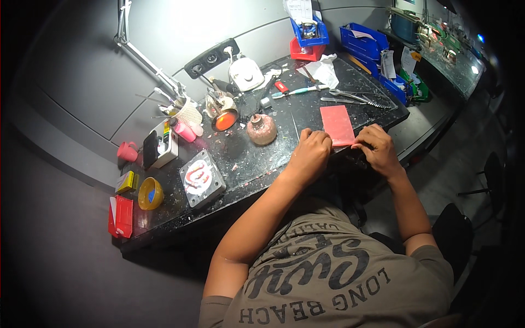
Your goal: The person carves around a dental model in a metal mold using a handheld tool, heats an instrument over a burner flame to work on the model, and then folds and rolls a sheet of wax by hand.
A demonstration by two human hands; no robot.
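Observation:
A flat pink wax sheet (338, 123) lies near the front edge of the dark workbench (251, 174). At its near left corner, my left hand (310, 154) is closed, fingers curled onto the sheet's edge. My right hand (378, 148) pinches the near right corner between thumb and fingers. The near edge looks slightly lifted or bent between both hands, though the fingers partly cover it. Beyond the sheet are a metal hand tool (358, 97) with a ridged end and a blue-and-white toothbrush (299, 92).
Left of my hands stand a round pinkish burner (262, 130), an orange-lit heater (224, 119) and a metal flask half with a denture mould (200, 177). A yellow bowl (151, 193) and red tray (121, 216) sit far left. Blue bins (362, 46) stand at the back right.

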